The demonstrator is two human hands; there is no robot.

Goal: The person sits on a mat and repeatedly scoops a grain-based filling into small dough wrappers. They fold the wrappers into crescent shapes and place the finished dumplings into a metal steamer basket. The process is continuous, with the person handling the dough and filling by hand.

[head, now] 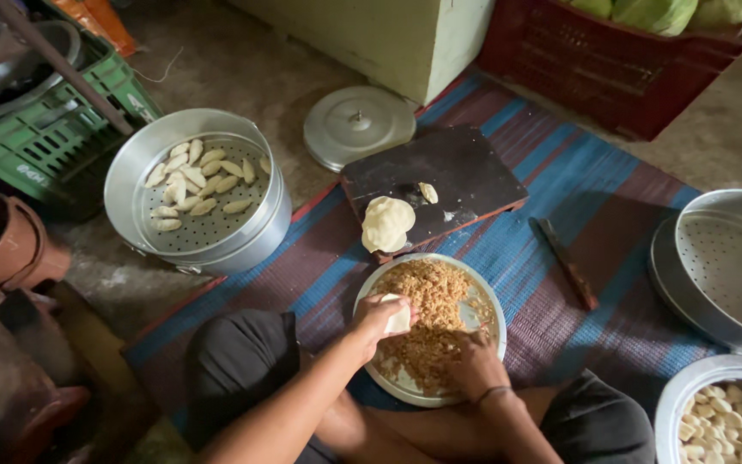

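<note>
Fingers of left hand [377, 316] curled around pale dough wrapper [398, 316], held over near-left rim of metal plate [484, 302] of minced filling [427, 320]; wrapper's long axis roughly upright, pointing away. Right hand [474, 364] palm down in filling, fingers bent, grip unclear. Forearms angled in from below.

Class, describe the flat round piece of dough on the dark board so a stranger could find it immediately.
Start at the striped mat and find the dark board lying on it. The round dough sheet overhangs its near corner, far bigger and flatter than the small dough lump beside it.
</note>
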